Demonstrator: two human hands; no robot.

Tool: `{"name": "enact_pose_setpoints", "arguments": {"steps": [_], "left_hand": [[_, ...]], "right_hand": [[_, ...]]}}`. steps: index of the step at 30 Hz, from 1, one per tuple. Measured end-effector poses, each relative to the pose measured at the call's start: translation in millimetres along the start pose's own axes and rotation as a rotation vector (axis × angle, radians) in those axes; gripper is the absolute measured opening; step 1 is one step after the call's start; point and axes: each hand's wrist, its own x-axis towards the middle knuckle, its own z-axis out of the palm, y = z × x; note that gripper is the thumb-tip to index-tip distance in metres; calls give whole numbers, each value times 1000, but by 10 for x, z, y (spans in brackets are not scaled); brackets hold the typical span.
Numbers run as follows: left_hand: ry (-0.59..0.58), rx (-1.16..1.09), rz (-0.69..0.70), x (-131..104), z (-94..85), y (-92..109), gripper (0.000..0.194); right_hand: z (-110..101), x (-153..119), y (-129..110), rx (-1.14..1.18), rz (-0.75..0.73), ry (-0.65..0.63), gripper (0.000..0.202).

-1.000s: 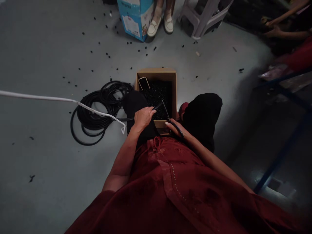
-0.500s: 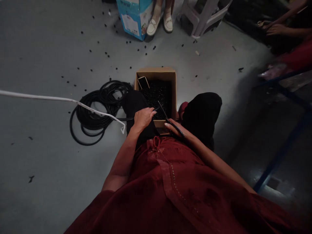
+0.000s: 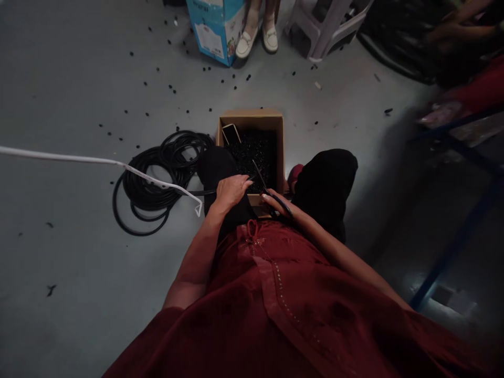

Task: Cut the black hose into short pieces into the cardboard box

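- Head view: my left hand (image 3: 232, 190) is closed around black flexible tubing (image 3: 203, 192), its short free end just past my fingertips.
- My right hand (image 3: 277, 203), apart from the left, is wrapped around metal scissors with dark handles (image 3: 263, 182). A blade slants beside the tubing's end; I cannot tell whether they touch.
- Between my knees stands an open brown cardboard box (image 3: 254, 113) holding a heap of small glossy black pieces (image 3: 260, 144) and, at its far left, a dark flat rectangle with a pale edge (image 3: 231, 134).
- On the grey floor (image 3: 79, 252) to my left, the tubing leads toward a loose black coil (image 3: 142, 195).
- By my judgement, plenty of cutting is done, since the heap spreads widely across the box; the coil's many loops look uncut, so much seems left. How deep the heap goes, I cannot tell.
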Motion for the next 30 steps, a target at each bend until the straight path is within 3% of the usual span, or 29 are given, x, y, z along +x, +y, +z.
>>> {"name": "enact_pose_setpoints", "arguments": {"steps": [6, 17, 30], "left_hand": [[0, -3, -5, -1, -11, 21, 39], [-42, 55, 9, 25, -69, 44, 39], [-105, 130, 38, 58, -119, 92, 37]], "right_hand": [[28, 37, 69, 105, 48, -15, 43], [91, 28, 32, -125, -50, 118, 32], [63, 107, 154, -250, -46, 150, 24]]}}
